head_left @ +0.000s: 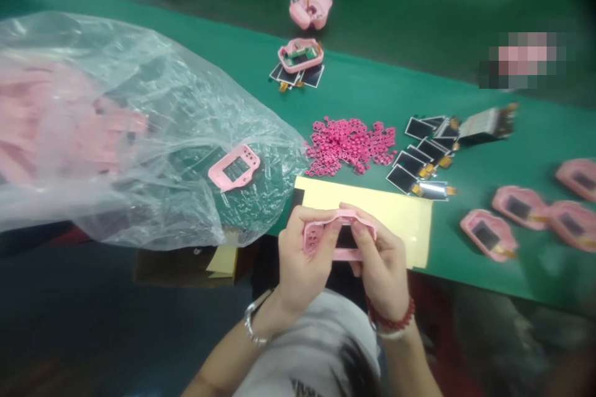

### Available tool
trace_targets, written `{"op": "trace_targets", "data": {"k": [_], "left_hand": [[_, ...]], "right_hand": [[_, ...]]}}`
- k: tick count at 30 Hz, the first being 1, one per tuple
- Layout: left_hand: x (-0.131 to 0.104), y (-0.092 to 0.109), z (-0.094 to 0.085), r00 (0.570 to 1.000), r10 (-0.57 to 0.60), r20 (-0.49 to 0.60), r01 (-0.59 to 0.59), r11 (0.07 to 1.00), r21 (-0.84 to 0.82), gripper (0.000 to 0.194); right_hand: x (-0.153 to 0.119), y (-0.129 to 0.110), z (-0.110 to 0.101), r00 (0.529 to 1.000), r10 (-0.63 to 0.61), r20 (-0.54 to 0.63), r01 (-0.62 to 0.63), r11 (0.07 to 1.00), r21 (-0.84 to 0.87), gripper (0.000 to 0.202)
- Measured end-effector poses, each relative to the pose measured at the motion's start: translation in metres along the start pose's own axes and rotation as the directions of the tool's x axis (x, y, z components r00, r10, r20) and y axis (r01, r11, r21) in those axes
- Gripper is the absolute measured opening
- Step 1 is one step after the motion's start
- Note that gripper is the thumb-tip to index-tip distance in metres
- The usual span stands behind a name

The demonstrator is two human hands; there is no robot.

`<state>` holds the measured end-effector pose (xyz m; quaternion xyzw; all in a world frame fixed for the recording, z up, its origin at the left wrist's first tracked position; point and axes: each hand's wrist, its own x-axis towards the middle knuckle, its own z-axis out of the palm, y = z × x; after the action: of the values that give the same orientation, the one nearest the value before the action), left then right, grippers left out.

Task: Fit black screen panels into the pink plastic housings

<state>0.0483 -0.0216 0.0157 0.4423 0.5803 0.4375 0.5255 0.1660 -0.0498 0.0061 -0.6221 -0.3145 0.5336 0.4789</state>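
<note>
Between both hands is a pink plastic casing half (348,255), held above the near edge of the bench with its hollow side facing me. A dark screen (345,237) shows in its window. My left hand (305,260) grips the casing's left end, thumb bent over onto the inside. The right end is held by my right hand (384,267), its thumb pressed at the screen's upper right; the fingers behind are mostly hidden. Under the hands lies a yellow sheet (372,197). Just beyond it is a heap of small bright pink button pieces (347,144).
A clear plastic bag (186,93) of pink parts covers the left, with one pink casing (234,167) on it. Loose screens (421,155) lie right of the buttons, beside a stack of screens (487,125). Casings with screens (488,234) sit far right. A casing with a circuit board (300,57) rests behind.
</note>
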Motion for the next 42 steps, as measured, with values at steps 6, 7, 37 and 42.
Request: {"op": "trace_targets", "data": {"k": [6,7,37,42], "left_hand": [[-0.002,-0.001,-0.004,0.996,0.013,0.085,-0.007,0.998,-0.063,0.013],[-0.002,-0.002,-0.004,0.995,0.026,0.092,-0.02,0.997,-0.07,0.012],[0.003,-0.014,-0.006,0.97,0.244,0.013,-0.244,0.969,0.04,0.01],[0.003,-0.014,-0.005,0.969,0.248,-0.005,-0.247,0.968,0.041,0.011]], "right_hand": [[0.003,-0.004,0.01,0.994,-0.1,-0.045,0.098,0.994,-0.04,0.029],[0.003,-0.003,0.012,0.989,-0.13,-0.076,0.126,0.991,-0.047,0.026],[-0.001,0.006,0.015,0.977,-0.204,-0.066,0.204,0.979,-0.002,0.026],[-0.001,0.009,0.02,0.96,-0.25,-0.129,0.249,0.968,-0.026,0.026]]}}
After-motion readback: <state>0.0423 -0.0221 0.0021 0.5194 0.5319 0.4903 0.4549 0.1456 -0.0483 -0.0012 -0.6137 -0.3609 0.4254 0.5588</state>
